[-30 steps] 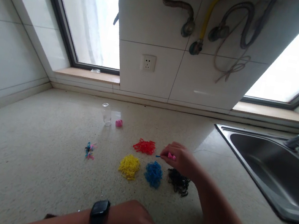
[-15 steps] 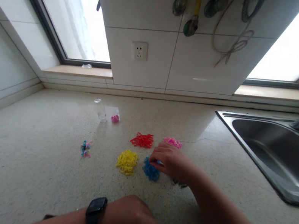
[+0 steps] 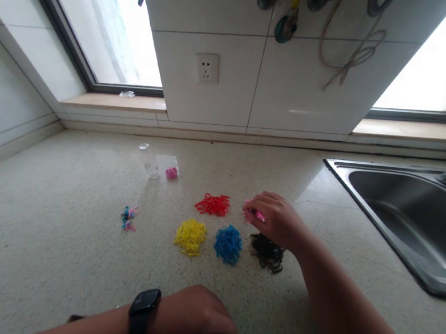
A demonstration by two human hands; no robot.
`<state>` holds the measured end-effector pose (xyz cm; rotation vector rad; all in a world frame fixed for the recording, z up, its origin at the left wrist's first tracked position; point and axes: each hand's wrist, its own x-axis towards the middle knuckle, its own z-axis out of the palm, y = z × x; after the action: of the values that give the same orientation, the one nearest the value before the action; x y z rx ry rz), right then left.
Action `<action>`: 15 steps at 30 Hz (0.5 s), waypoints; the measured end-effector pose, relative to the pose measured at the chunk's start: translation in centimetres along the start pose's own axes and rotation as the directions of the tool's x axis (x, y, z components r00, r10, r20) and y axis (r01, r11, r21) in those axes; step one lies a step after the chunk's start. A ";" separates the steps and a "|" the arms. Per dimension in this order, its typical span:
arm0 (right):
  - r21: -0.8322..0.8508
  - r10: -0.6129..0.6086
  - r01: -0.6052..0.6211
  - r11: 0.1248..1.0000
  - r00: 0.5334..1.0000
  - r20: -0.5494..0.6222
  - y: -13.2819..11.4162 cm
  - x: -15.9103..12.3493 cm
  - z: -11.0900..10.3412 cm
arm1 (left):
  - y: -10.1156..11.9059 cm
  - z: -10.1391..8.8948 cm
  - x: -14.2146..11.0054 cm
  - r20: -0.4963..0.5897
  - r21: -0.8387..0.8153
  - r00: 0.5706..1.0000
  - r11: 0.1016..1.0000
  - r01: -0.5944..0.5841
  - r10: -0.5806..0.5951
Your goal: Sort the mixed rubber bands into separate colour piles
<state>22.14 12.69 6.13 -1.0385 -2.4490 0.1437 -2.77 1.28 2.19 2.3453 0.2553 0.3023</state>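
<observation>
My right hand (image 3: 276, 218) is over the pile of small pink rubber bands (image 3: 260, 215). Its fingertips close down on them, and the hand hides most of that pile. My left hand (image 3: 197, 326), below a black watch, is a closed fist near the counter's front edge; whatever its fingers hold is hidden. Around my right hand lie piles of red rubber bands (image 3: 213, 204), yellow rubber bands (image 3: 190, 237), blue rubber bands (image 3: 228, 244) and black rubber bands (image 3: 268, 252). A small mixed cluster of blue, pink and black bands (image 3: 128, 217) sits apart at the left.
A clear plastic cup (image 3: 149, 161) lies on its side at the back left, beside a clear bag with a pink lump (image 3: 171, 173). The steel sink (image 3: 370, 233) is set into the counter (image 3: 61, 253) on the right. A tiled wall with a socket (image 3: 207, 67) stands behind.
My right hand has moved from the blue pile up and right to the pink pile, uncovering the blue and black bands. My left hand stays closed in about the same place.
</observation>
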 end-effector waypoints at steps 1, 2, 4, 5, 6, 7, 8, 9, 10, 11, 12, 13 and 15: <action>-0.010 0.033 -0.033 0.999 0.999 -0.033 0.7 -0.1 -0.1 | 0.0 0.0 0.0 0.003 -0.004 1.000 1.000 0.001 -0.001; -0.013 0.071 -0.072 0.997 0.995 -0.073 1.4 -0.2 -0.2 | 0.1 0.0 0.0 0.007 -0.008 1.000 1.000 0.002 -0.002; 0.003 0.167 -0.169 0.986 0.973 -0.162 3.0 -0.5 -0.1 | 0.1 0.0 0.0 0.010 -0.007 1.000 1.000 0.001 -0.001; 0.020 0.226 -0.227 0.974 0.952 -0.206 3.9 -0.7 0.1 | 0.1 0.0 0.0 0.010 -0.005 1.000 1.000 -0.002 0.002; 0.043 0.292 -0.290 0.956 0.924 -0.246 4.8 -0.9 0.3 | 0.1 0.0 -0.1 0.008 -0.002 1.000 1.000 -0.007 0.007; 0.073 0.364 -0.358 0.931 0.889 -0.278 5.8 -1.2 0.6 | 0.1 0.1 -0.1 0.005 0.001 1.000 1.000 -0.009 0.009; 0.112 0.437 -0.424 0.899 0.847 -0.302 6.7 -1.5 0.9 | 0.1 0.1 -0.1 0.001 0.003 1.000 1.000 -0.010 0.010; 0.160 0.511 -0.486 0.859 0.799 -0.315 7.7 -1.7 1.1 | 0.1 0.1 -0.1 -0.002 0.005 1.000 1.000 -0.010 0.011; 0.211 0.577 -0.537 0.816 0.752 -0.318 8.6 -2.0 1.4 | 0.1 0.2 -0.1 -0.004 0.006 1.000 1.000 -0.009 0.009; 0.263 0.632 -0.575 0.775 0.709 -0.313 9.4 -2.2 1.5 | 0.1 0.2 -0.2 -0.006 0.006 1.000 1.000 -0.006 0.006; 0.310 0.674 -0.599 0.738 0.672 -0.306 10.1 -2.3 1.7 | 0.1 0.2 -0.2 -0.004 0.007 1.000 1.000 -0.002 0.002; 0.347 0.703 -0.613 0.710 0.644 -0.302 10.7 -2.4 1.8 | 0.1 0.2 -0.2 0.000 0.007 1.000 1.000 -0.003 0.003; 0.368 0.727 -0.628 0.686 0.615 -0.305 11.4 -2.4 2.0 | 0.1 0.2 -0.1 0.005 0.007 1.000 1.000 -0.008 0.008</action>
<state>30.14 19.24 0.29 -1.6517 -1.4833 0.3855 -2.82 1.03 2.08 2.3546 0.2447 0.2995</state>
